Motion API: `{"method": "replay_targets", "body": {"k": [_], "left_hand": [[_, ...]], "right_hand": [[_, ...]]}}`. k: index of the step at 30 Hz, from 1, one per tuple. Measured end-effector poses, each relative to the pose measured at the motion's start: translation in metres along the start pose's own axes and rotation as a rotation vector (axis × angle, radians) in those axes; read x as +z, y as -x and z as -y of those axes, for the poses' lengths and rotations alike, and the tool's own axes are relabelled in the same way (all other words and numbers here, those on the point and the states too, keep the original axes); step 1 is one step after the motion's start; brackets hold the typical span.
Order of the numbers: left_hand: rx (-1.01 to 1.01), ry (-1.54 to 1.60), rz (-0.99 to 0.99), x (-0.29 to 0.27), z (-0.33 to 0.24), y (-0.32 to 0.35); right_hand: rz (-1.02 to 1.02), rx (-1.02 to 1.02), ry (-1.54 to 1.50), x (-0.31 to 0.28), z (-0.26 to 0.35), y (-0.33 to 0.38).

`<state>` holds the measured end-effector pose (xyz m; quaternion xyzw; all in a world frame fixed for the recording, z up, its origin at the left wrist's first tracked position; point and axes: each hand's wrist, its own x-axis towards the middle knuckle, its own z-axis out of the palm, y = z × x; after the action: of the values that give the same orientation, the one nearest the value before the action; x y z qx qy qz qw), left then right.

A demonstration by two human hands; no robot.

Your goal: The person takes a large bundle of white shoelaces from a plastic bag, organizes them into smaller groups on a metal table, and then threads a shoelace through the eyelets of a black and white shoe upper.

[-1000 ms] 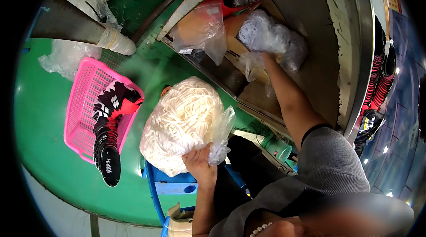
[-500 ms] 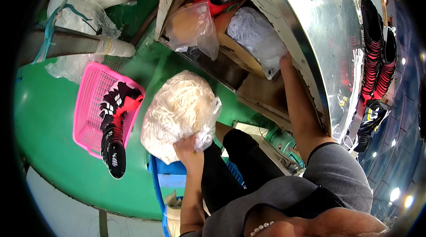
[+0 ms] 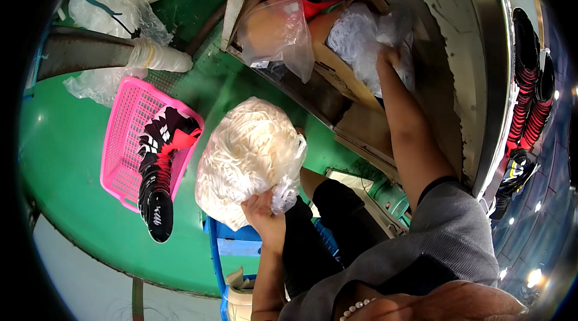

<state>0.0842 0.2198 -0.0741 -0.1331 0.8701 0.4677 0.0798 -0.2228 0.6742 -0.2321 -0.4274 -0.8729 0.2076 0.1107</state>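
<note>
My left hand (image 3: 264,211) grips the gathered neck of a clear plastic bag of cream-coloured cords (image 3: 241,152), held above the floor in front of my knees. Inside the metal cabinet, my right hand (image 3: 390,59) has its fingers closed on the loose plastic of a second bag, filled with pale grey-white cords (image 3: 352,38); the plastic partly hides the fingertips. That bag sits in an open cardboard box (image 3: 331,67). Left of the box, a clear bag with something tan (image 3: 274,32) hangs over the cabinet's edge. A red thing (image 3: 313,3) lies behind it.
A pink plastic basket (image 3: 114,158) on the green floor holds black, white and red strapped items (image 3: 158,170). A curved metal leg (image 3: 90,55) juts in at left. Below the cream bag is a blue frame (image 3: 217,261). Black and red items (image 3: 528,98) hang beyond the cabinet's edge.
My right hand has moved from the cabinet's rim side further in, onto the bag, whose plastic is now pulled up. The left hand still holds the cream bag, shifted slightly with the view.
</note>
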Motion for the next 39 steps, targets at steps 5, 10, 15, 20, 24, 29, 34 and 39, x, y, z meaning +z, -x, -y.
{"method": "replay_targets", "body": {"k": [5,10,15,20,24,29,34,39], "left_hand": [[-0.036,-0.010,0.041,-0.006,0.000,0.003],[0.141,-0.016,-0.118,0.006,0.031,0.013],[-0.052,0.201,-0.040,-0.006,0.035,-0.009],[-0.034,0.349,-0.180,-0.020,-0.014,-0.046],[0.113,0.275,0.007,-0.043,-0.080,-0.080],[0.552,0.299,0.158,-0.005,-0.147,-0.138],[0.579,0.388,0.202,0.147,-0.177,-0.211],[0.427,0.136,0.396,0.249,-0.153,-0.207]], "right_hand": [[0.054,0.027,-0.281,-0.033,-0.018,0.013],[0.241,0.089,-0.581,-0.119,-0.040,0.057],[0.506,0.199,-0.712,-0.222,-0.043,0.140],[0.714,0.389,-0.729,-0.314,-0.044,0.228],[0.820,0.562,-0.726,-0.370,-0.045,0.286],[0.943,0.697,-0.751,-0.400,-0.054,0.326],[1.021,0.764,-0.741,-0.412,-0.053,0.345],[1.101,0.830,-0.707,-0.413,-0.052,0.348]]}}
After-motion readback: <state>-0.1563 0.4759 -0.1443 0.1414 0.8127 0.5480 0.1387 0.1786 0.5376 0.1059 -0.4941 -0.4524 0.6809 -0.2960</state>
